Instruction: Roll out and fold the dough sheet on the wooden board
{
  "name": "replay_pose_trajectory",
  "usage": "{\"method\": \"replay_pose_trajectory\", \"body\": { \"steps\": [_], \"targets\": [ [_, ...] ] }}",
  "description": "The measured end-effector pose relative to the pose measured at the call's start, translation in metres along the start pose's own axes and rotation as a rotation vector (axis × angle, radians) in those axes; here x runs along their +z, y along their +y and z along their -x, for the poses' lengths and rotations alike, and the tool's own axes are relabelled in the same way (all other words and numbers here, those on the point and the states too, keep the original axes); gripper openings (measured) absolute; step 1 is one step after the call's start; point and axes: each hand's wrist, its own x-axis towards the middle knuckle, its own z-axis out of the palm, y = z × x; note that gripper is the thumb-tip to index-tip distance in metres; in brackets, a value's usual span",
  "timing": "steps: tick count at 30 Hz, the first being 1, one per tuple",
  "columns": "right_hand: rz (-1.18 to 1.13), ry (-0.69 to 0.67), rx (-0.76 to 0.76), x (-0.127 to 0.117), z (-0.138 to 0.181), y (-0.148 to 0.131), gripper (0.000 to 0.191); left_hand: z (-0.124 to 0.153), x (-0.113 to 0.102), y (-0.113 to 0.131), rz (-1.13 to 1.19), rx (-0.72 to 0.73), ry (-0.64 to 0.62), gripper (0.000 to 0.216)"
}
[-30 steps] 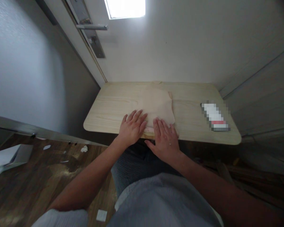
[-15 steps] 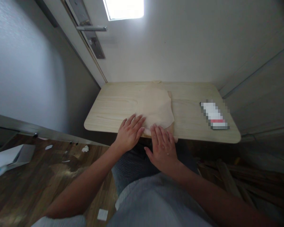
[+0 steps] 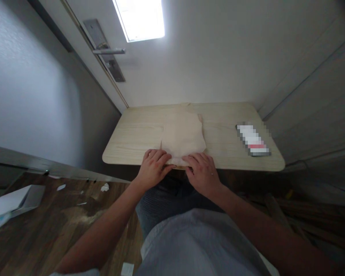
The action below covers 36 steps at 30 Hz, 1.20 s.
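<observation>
A pale beige cloth [image 3: 183, 134] lies flat on a light wooden table [image 3: 132, 134], its near edge at the table's front rim. My left hand [image 3: 153, 165] has its fingers curled and pinching the cloth's near left edge. My right hand [image 3: 202, 170] grips the near edge beside it, fingers bent over the fabric. The two hands sit close together at the table's front edge, above my lap.
A blurred small white and red object [image 3: 252, 139] lies on the table's right part. A door with a metal handle [image 3: 108, 51] stands at the back left. A white box [image 3: 11, 199] and paper scraps lie on the wooden floor at left.
Both hands slid back from lying flat on the cloth to its near edge and curled their fingers onto it. The view shifted slightly.
</observation>
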Motion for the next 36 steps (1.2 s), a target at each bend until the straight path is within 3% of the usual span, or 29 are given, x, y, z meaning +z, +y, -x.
{"method": "replay_pose_trajectory", "body": {
  "steps": [7, 9, 15, 22, 30, 36],
  "targets": [
    [0.028, -0.134, -0.108, -0.020, -0.070, 0.067, 0.028, -0.042, 0.007, 0.029, -0.140, -0.210, -0.018, 0.037],
    [0.026, -0.144, -0.062, -0.018, -0.093, 0.081, 0.029, -0.050, 0.012, 0.031, -0.146, -0.267, -0.042, 0.039],
    [0.147, -0.015, 0.045, 0.004, -0.132, 0.081, 0.052, -0.076, 0.014, 0.019, -0.011, -0.318, 0.057, 0.033],
    [0.243, -0.104, 0.053, 0.015, -0.131, 0.075, 0.057, -0.106, 0.039, 0.006, -0.013, -0.320, 0.041, 0.033],
    [0.262, -0.043, 0.051, 0.009, -0.102, 0.077, 0.053, -0.097, 0.038, 0.031, -0.034, -0.175, 0.031, 0.037],
    [0.248, -0.026, 0.075, 0.006, -0.084, 0.079, 0.053, -0.093, 0.043, 0.044, 0.010, -0.178, -0.043, 0.043]
  ]
}}
